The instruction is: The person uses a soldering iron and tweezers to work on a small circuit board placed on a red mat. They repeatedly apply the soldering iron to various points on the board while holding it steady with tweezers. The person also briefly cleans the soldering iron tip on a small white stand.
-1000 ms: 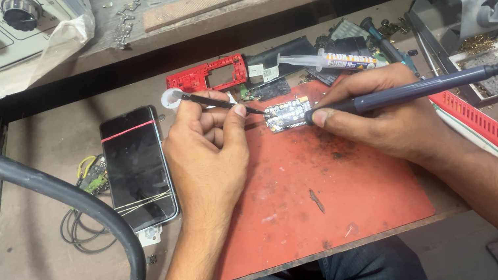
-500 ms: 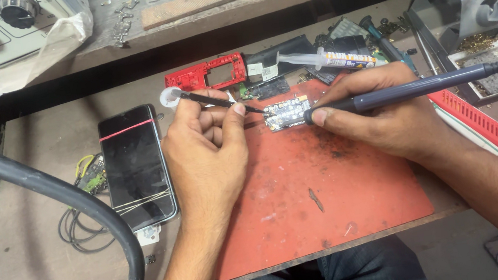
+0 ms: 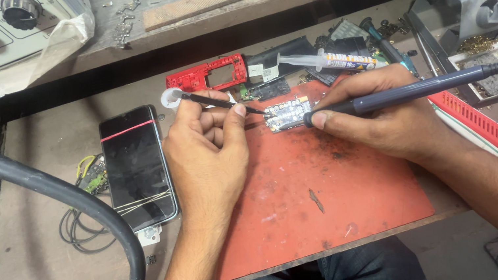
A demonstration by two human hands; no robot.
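Nothing moved: soldering iron [image 3: 414, 92] still touches circuit board [image 3: 288, 114].

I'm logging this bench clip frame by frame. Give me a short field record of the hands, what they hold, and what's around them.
left hand: grips tweezers, tips at the circuit board
right hand: holds soldering iron, tip on the board
work surface: red mat
left of mat: smartphone, screen dark
behind board: red phone frame, syringe

Both hands [image 3: 208, 156] [image 3: 385, 115] low, fingers pinched.
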